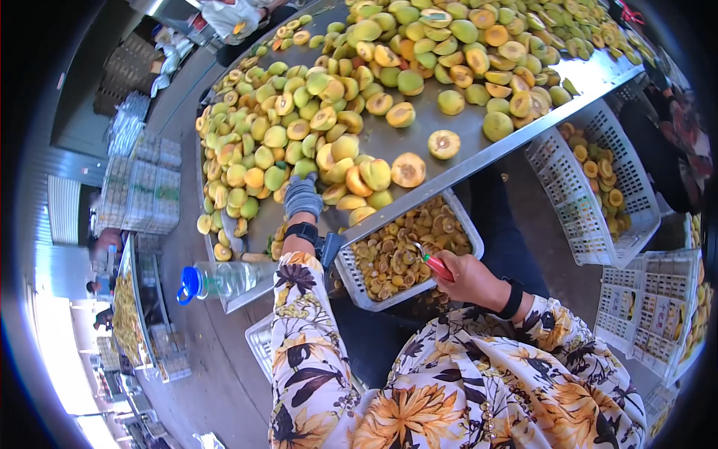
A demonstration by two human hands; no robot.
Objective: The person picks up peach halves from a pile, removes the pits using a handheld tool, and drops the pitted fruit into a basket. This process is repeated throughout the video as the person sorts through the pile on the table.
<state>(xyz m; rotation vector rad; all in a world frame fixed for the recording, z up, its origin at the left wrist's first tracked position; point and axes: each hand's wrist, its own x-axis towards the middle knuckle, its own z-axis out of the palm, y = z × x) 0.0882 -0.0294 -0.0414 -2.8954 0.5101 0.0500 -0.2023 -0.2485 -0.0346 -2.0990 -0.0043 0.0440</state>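
My left hand, in a grey knit glove, reaches into a heap of halved yellow-green peaches on the metal table. Its fingertips are among the fruit, and I cannot tell whether they grip a piece. My right hand is wrapped round the red handle of a pitting tool, whose thin metal end points toward the left. That tool is above a white plastic crate filled with small brownish-yellow fruit pieces, below the table edge.
A clear bottle with a blue cap lies at the table's left corner. On the right stand white crates of fruit and stacked crates. Another person is at the far side. Another fruit-covered table stands on the left.
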